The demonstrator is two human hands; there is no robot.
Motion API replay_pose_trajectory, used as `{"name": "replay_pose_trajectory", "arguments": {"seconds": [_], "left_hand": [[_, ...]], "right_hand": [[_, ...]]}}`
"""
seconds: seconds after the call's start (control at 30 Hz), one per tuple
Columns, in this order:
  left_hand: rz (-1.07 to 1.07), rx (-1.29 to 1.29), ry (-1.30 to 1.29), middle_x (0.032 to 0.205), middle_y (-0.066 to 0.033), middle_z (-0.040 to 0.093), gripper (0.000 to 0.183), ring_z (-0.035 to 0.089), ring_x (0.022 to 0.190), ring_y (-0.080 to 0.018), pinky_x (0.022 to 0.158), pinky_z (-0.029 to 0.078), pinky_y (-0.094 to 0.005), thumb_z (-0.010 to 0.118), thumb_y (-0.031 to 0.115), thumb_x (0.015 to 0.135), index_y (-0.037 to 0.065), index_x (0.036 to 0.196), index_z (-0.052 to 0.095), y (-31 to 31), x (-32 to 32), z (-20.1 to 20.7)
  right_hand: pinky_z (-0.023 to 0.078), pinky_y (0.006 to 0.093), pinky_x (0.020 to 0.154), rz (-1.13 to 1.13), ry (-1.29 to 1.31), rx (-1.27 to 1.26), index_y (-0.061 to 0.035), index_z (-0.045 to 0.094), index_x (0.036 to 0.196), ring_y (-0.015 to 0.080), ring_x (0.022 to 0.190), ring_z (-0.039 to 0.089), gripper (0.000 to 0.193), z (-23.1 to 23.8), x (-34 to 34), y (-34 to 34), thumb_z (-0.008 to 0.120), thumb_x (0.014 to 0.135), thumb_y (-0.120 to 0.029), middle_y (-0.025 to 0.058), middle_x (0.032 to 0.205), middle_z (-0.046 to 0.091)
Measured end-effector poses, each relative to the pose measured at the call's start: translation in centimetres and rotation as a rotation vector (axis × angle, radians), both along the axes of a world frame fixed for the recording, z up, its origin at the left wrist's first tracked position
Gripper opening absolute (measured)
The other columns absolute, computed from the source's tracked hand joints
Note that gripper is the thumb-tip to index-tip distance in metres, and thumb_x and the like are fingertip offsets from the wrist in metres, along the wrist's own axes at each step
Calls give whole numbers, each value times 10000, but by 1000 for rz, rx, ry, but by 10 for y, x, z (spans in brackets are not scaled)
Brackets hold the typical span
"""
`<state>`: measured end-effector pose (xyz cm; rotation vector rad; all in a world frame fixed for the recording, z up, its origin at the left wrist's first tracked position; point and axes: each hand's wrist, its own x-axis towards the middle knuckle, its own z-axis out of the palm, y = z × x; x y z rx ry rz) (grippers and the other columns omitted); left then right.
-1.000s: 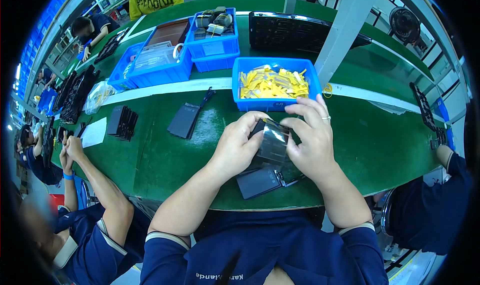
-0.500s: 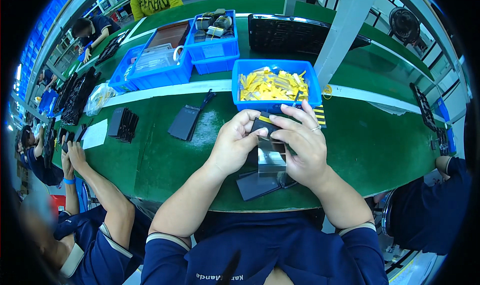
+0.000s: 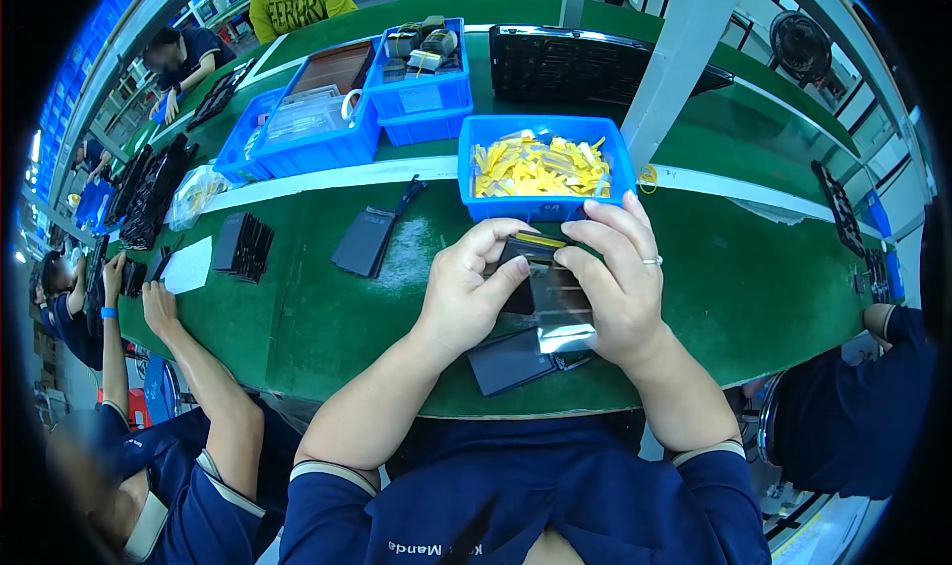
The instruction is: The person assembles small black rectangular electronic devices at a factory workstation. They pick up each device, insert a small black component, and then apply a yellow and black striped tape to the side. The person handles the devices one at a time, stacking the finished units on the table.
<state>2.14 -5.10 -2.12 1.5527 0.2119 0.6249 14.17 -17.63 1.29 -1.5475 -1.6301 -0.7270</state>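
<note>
My left hand (image 3: 458,285) is closed on a flat black pack (image 3: 517,301), thumb laid over its face. A yellow strip (image 3: 541,241) lies along the pack's far edge. My right hand (image 3: 623,285) pinches a shiny clear film (image 3: 565,339) that hangs down over the pack's right side; whether the film is stuck to it, I cannot tell. Just beneath my hands, more flat black packs (image 3: 510,363) lie near the table's front edge. Beyond my fingers stands a blue bin (image 3: 516,208) filled with yellow-and-clear strips (image 3: 540,167).
Left of my hands lie stacked black packs (image 3: 365,242), with an upright row (image 3: 243,247) farther left. Blue bins (image 3: 332,149) stand behind them. A metal post (image 3: 684,59) rises at the back right. On the left, a co-worker's hands (image 3: 159,307) are at the same green table.
My right hand has shifted slightly right, and the clear film has swung right and tilted with it. The co-worker's hands on the left have moved apart.
</note>
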Motion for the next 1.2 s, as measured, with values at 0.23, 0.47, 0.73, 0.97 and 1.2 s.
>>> {"name": "replay_pose_trajectory", "arguments": {"seconds": [0.23,0.47,0.73,0.97,1.2], "left_hand": [[-6,-64,-10,930,-80,671,269,621,830,-89,720,495,-244,554,-34,854,-11,1121,520,-4,2,-6],[74,98,46,873,-107,673,271,643,799,-108,688,503,-259,581,-8,847,-13,1112,523,-9,1,-5],[153,408,125,895,-99,676,251,633,785,-105,708,496,-263,565,-20,843,-18,1092,537,-10,-2,4],[256,595,-24,843,-171,633,252,635,748,-336,646,502,-375,649,33,795,10,1028,556,-13,3,1],[434,577,174,882,-155,645,201,633,773,-233,714,487,-318,563,64,863,-19,1046,572,25,1,3]], "right_hand": [[454,436,841,-42,-39,10,-10,673,907,225,767,571,264,-6,0,0,619,653,-62,64,769,567],[451,404,781,14,80,3,-12,644,878,263,761,569,232,-11,4,3,648,649,-48,82,777,579],[435,397,720,4,215,-18,-20,603,828,292,753,557,234,-17,8,4,675,606,-9,96,767,571],[425,391,713,-73,76,-65,-25,577,788,296,736,543,228,-14,7,4,659,582,26,96,735,539],[417,372,628,124,362,-155,-39,564,753,277,671,540,251,-18,5,4,678,548,52,86,697,536]]}}
